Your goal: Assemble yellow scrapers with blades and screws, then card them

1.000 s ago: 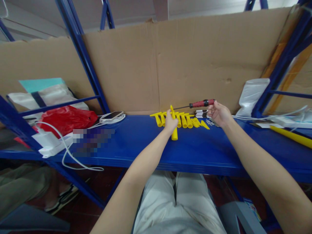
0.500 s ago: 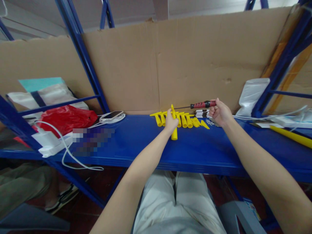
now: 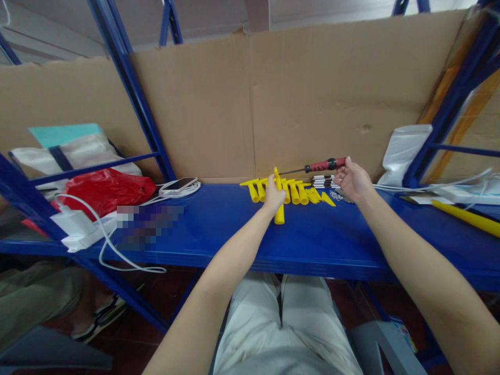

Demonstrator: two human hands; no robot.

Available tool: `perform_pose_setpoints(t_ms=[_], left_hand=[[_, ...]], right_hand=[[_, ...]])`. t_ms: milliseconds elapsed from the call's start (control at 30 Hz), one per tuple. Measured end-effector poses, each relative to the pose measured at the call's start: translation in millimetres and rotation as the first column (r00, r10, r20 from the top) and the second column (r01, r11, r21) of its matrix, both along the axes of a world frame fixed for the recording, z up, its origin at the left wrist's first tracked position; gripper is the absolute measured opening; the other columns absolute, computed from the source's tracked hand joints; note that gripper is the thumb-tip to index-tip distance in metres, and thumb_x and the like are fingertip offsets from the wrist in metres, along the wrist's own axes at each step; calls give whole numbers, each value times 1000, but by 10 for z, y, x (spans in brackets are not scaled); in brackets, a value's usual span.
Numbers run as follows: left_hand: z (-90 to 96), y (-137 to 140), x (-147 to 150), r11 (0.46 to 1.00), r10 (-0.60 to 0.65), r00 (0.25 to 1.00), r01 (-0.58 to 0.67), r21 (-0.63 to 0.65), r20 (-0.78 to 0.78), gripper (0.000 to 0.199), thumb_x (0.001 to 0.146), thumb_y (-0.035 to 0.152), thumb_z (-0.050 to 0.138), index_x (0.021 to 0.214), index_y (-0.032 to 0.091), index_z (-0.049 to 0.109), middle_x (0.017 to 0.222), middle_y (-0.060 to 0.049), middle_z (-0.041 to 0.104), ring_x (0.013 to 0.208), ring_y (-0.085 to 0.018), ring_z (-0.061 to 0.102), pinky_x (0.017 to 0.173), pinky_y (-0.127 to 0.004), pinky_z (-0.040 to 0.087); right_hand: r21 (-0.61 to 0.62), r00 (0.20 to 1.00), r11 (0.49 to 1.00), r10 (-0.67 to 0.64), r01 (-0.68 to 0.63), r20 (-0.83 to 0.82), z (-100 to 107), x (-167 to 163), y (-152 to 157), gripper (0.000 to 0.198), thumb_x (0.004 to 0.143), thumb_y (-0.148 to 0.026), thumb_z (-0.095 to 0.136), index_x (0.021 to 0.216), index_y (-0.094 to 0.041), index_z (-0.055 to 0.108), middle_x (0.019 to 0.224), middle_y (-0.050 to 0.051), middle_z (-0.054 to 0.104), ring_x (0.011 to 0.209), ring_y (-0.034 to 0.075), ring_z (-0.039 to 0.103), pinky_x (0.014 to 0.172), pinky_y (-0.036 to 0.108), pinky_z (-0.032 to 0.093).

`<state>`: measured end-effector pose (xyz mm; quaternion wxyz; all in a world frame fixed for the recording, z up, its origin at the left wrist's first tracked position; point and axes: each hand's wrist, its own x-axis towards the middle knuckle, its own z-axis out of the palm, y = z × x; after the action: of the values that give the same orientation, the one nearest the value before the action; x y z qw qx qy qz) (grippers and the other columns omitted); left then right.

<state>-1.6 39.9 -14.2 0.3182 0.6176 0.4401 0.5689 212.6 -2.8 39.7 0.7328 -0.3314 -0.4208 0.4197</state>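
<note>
My left hand (image 3: 275,194) is closed around a yellow plastic part (image 3: 279,214) with a tubular lower end, held upright over the blue shelf. In my right hand (image 3: 353,179), the fingertips pinch the end of a screwdriver (image 3: 323,165) with a red and black handle. Its shaft lies nearly level and its tip meets the upper end of the yellow part; the exact contact is too small to make out. Behind my left hand lies a row of similar yellow parts (image 3: 303,195). Small flat yellow pieces (image 3: 328,199) and tiny metal bits (image 3: 336,196) lie to the right.
Black-and-white sticks (image 3: 322,181) are stacked by the cardboard wall (image 3: 195,114). To the left are a phone (image 3: 178,184), a red bag (image 3: 107,191) and a power strip (image 3: 88,237) with cables. A yellow tube (image 3: 469,216) lies right. Another person's leg shows lower left.
The fingers of my right hand have shifted slightly at the end of the screwdriver handle, and the handle looks turned a little. My left hand and the yellow part have stayed in place.
</note>
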Motion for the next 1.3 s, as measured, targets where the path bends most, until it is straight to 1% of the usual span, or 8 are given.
perform_pose_setpoints(t_ms=[167,300,400,567,833,1100,1200,1300], left_hand=[[11,-16,4,1000,-6,1000,6,2,1,65,74,7,58,131,28,36,110,-6,63,87,-15,65,71,-26,53],[16,-24,1,1000,-6,1000,6,7,-6,65,73,6,57,131,27,37,110,-6,62,87,-16,65,73,-28,53],[16,-18,4,1000,2,1000,-2,-1,-9,65,73,7,58,131,27,37,110,-6,62,86,-15,65,74,-28,53],[8,5,10,1000,13,1000,-13,-5,-7,63,74,9,59,130,27,37,110,-6,63,87,-15,65,74,-27,53],[0,8,8,1000,1,1000,-1,-7,4,64,72,8,60,129,26,38,109,-6,63,85,-15,66,73,-28,53],[-3,18,8,1000,-4,1000,4,5,-10,64,73,6,56,131,27,36,113,-6,62,88,-16,65,73,-27,53],[-2,15,10,1000,-5,1000,5,5,-6,65,74,6,56,131,27,35,111,-6,63,88,-16,66,73,-28,53],[2,9,7,1000,-2,1000,2,7,3,65,74,7,58,132,28,35,112,-7,63,88,-16,66,74,-28,53]], right_hand=[[-51,999,998,33,-33,-6,-3,6,-3,38,73,-51,70,68,-22,46,48,-6,39,42,8,37,39,22,32],[-33,999,999,43,-43,26,15,-24,-55,33,76,-54,65,76,-24,53,44,-7,34,39,9,33,36,22,28],[-12,998,999,43,-43,38,35,-41,-84,30,78,-52,64,78,-24,54,48,-6,40,40,8,37,37,22,30],[-12,999,1000,29,-28,27,45,-51,-87,28,79,-43,66,73,-22,49,58,-6,53,44,6,45,42,20,38],[-13,1000,1000,-22,22,21,2,-26,-22,42,70,-53,72,69,-22,44,54,-5,49,46,8,47,43,21,39],[31,998,998,-53,53,28,-2,-24,-15,34,74,-50,69,70,-22,51,47,-5,43,41,8,41,38,21,34],[26,998,999,-36,35,45,15,-45,-46,30,76,-50,67,74,-22,56,46,-6,42,40,7,41,39,19,35],[19,999,1000,-22,22,36,40,-68,-81,25,78,-46,67,78,-22,58,48,-6,45,42,7,44,42,19,39]])
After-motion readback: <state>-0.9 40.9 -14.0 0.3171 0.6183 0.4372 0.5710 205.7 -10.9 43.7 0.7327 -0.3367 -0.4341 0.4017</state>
